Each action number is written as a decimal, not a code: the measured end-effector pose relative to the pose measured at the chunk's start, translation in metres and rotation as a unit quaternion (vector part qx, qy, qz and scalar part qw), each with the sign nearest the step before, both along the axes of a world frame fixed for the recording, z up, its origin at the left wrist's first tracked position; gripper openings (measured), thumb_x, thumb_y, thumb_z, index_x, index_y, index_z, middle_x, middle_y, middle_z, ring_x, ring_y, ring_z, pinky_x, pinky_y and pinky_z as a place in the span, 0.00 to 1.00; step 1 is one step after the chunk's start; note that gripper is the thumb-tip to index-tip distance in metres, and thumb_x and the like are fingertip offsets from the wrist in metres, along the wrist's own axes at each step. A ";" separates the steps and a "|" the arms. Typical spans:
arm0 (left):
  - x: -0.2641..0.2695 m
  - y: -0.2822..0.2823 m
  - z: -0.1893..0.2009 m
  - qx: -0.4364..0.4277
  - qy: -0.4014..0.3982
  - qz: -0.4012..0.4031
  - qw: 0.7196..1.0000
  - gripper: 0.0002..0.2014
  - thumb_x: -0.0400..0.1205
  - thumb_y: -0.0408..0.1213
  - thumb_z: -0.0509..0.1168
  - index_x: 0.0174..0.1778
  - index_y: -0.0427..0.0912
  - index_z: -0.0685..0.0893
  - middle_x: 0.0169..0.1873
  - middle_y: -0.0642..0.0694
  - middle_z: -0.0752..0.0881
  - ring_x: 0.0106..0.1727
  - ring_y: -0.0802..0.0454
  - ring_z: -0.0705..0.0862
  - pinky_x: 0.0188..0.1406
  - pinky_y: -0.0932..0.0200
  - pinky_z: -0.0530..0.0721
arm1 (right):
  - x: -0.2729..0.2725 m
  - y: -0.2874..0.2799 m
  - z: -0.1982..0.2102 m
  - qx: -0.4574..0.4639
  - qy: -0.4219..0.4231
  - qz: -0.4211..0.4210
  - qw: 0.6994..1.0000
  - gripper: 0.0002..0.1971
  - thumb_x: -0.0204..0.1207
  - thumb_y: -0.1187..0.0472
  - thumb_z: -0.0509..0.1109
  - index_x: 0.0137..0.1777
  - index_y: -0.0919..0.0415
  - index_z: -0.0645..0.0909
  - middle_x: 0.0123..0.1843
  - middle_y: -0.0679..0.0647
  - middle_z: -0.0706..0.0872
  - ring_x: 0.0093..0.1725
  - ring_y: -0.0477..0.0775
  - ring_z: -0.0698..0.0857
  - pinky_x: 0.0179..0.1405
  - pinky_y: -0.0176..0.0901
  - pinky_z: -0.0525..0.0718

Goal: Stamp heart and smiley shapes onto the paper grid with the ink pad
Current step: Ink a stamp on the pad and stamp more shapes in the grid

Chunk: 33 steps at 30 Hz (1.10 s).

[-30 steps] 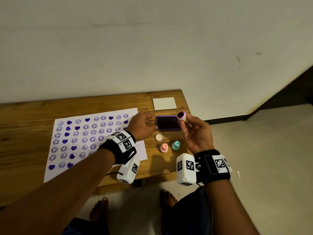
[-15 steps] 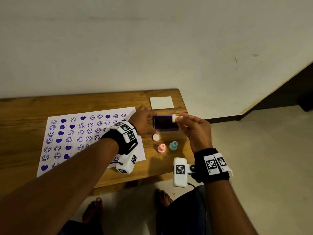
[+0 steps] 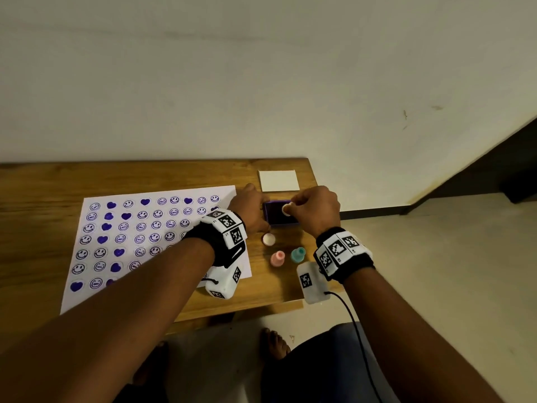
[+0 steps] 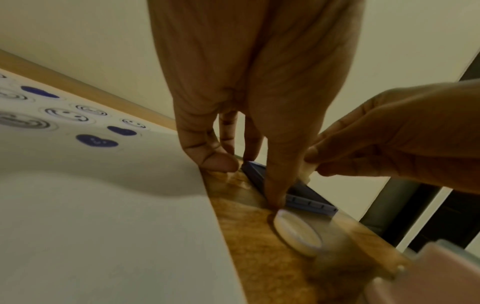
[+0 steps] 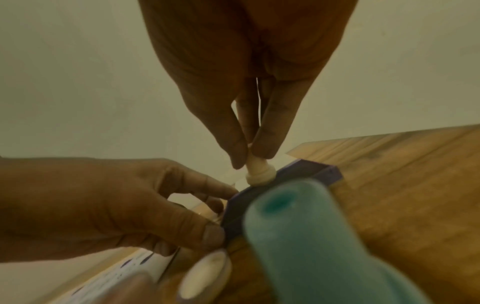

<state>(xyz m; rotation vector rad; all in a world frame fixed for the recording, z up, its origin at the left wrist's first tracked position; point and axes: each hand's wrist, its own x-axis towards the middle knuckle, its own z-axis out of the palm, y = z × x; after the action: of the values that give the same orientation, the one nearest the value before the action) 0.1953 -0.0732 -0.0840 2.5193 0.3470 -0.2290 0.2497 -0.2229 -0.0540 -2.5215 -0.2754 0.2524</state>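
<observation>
The white paper grid [image 3: 145,234], printed with purple hearts and smileys, lies on the left of the wooden table [image 3: 43,184]. To its right sits the purple ink pad [image 3: 276,219]. My left hand [image 3: 255,212] holds the pad's left end between thumb [image 4: 275,185] and fingers. My right hand [image 3: 290,207] pinches a small cream stamp [image 5: 259,174] by its stem. The stamp stands upright with its face down on the ink pad [image 5: 298,170].
A cream cap [image 3: 268,239], a pink stamp [image 3: 278,258] and a teal stamp [image 3: 297,255] stand just in front of the pad. A white card [image 3: 279,180] lies behind it near the wall. The table's right edge is close to the pad.
My right hand turned the stamp from face-up to face-down and lowered it onto the ink pad. My left hand stayed at the pad's left end.
</observation>
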 end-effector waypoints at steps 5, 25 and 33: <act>0.004 -0.001 0.001 0.009 0.008 0.003 1.000 0.33 0.66 0.42 0.82 0.67 0.44 0.82 0.63 0.41 0.74 0.61 0.41 0.79 0.61 0.48 0.81 | 0.006 0.005 -0.006 -0.011 0.017 0.021 1.000 0.08 0.71 0.58 0.83 0.48 0.59 0.92 0.42 0.51 0.89 0.43 0.48 0.84 0.29 0.30 0.73; -0.041 0.025 0.027 0.004 -0.019 0.040 0.999 0.30 0.74 0.49 0.74 0.71 0.46 0.79 0.67 0.41 0.76 0.69 0.41 0.76 0.68 0.51 0.74 | 0.011 0.016 -0.001 -0.065 0.057 0.014 0.996 0.09 0.67 0.55 0.86 0.41 0.56 0.89 0.45 0.52 0.89 0.48 0.55 0.88 0.41 0.44 0.83; -0.112 0.100 0.030 0.049 0.028 0.086 0.995 0.32 0.69 0.50 0.78 0.69 0.48 0.79 0.70 0.47 0.76 0.72 0.44 0.75 0.70 0.51 0.73 | -0.051 0.022 0.017 0.310 0.139 -0.039 0.940 0.14 0.72 0.60 0.82 0.56 0.62 0.90 0.46 0.54 0.93 0.46 0.53 0.91 0.46 0.42 0.89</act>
<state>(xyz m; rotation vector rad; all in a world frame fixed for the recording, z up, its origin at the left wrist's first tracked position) 0.0832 0.0269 -0.0538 2.5656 0.6077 -0.2212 0.1989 -0.2011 -0.0370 -1.8400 -0.1147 0.4130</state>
